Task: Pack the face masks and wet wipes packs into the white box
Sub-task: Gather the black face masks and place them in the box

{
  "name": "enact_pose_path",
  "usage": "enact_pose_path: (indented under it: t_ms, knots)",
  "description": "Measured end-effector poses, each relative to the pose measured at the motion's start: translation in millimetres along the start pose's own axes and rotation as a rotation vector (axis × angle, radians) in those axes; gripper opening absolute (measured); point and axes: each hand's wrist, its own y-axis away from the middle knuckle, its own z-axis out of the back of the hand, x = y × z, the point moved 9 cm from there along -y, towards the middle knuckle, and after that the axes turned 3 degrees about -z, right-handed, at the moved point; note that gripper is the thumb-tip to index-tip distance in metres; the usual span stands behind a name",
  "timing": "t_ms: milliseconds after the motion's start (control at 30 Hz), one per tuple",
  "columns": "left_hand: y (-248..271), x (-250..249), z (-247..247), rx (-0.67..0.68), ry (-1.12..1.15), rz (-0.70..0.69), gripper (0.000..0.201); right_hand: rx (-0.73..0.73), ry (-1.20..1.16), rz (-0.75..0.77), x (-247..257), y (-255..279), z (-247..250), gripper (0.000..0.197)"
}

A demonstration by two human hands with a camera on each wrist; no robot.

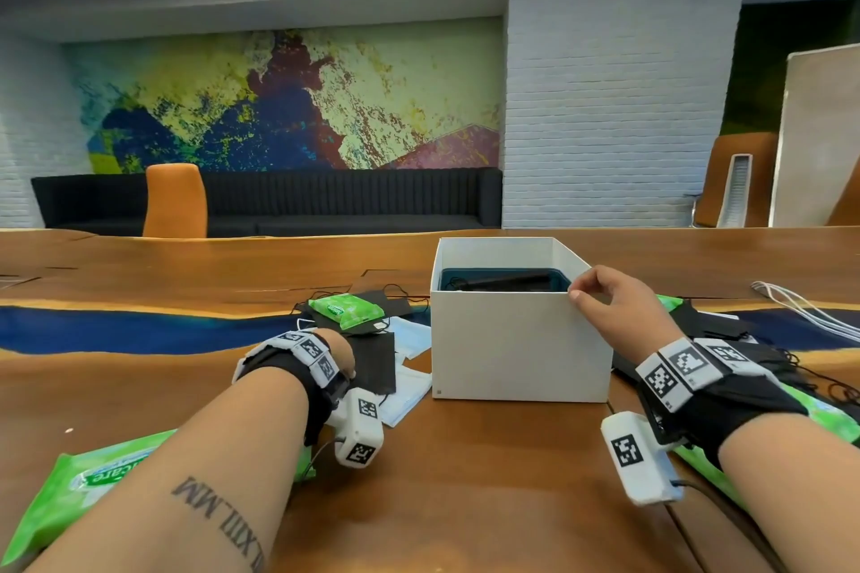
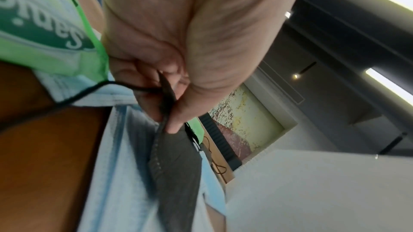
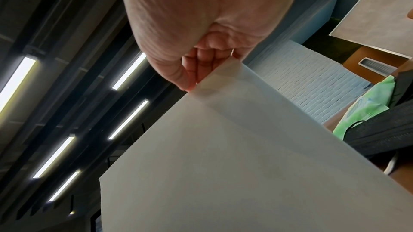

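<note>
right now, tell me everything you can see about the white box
The white box is a plain, matte, cardboard-looking container, open at the top with no lid on it, standing upright on the wooden table. Dark items lie inside; what they are is unclear. The right hand pinches its near right top corner, thumb outside. Face masks lie beside its left wall, and more masks and a green wipes pack lie to its right.
</note>
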Motion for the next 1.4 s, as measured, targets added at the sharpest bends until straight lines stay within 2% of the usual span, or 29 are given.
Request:
enact_pose_path:
  t_ms: [100, 167, 300, 433, 533, 733, 900, 967, 1067, 1167, 1300, 1400]
  knots:
    - [11.6, -2.1, 6.6, 0.070, 0.150, -0.083, 0.041, 0.022, 0.001, -0.012, 1.5, -0.1, 1.6, 0.006]
    - [15.9, 0.8, 6.8, 0.129, 0.456, -0.121, 0.027, 0.057, -0.012, -0.031, 4.6, 1.0, 2.7, 0.006]
    - [8.4, 26.2, 14.8, 0.086, 1.030, -0.116, 0.018, 0.079, -0.040, -0.038, 14.6, 8.0, 5.5, 0.010]
    - [35.2, 23.2, 37.8, 0.106, 1.363, -0.257, 0.023, -0.006, -0.083, 0.047, 42.9, 22.7, 5.7, 0.010]
    - [53.7, 26.8, 62.6, 0.063, 1.503, -0.382, 0.023, 0.032, -0.166, 0.122, 76.1, 37.0, -8.8, 0.010]
    - [89.6, 50.8, 105.2, -0.147, 1.788, -0.536, 0.022, 0.335, -0.080, 0.144, 124.0, 62.7, -70.9, 0.006]
    - [99.2, 57.3, 101.0, -0.148, 1.940, -0.654, 0.022, 0.578, 0.046, 0.095, 133.9, 75.1, -127.1, 0.012]
    - [92.8, 60.9, 88.9, -0.129, 2.018, -0.635, 0.022, 0.640, 0.109, 0.073, 132.9, 75.8, -148.1, 0.021]
    - [74.1, 67.8, 67.9, -0.108, 2.126, -0.532, 0.020, 0.701, 0.199, 0.051, 131.0, 70.9, -177.4, 0.037]
    - [57.4, 76.6, 56.7, -0.162, 2.174, -0.432, 0.015, 0.733, 0.278, 0.059, 135.0, 61.4, -203.9, 0.046]
    - [39.9, 87.8, 58.7, -0.224, 2.265, -0.432, 0.017, 0.680, 0.348, 0.095, 148.4, 35.2, -232.5, 0.050]
    - [24.6, 100.6, 57.1, -0.292, 2.322, -0.457, 0.035, 0.655, 0.436, 0.087, 156.5, 14.2, -251.8, 0.050]
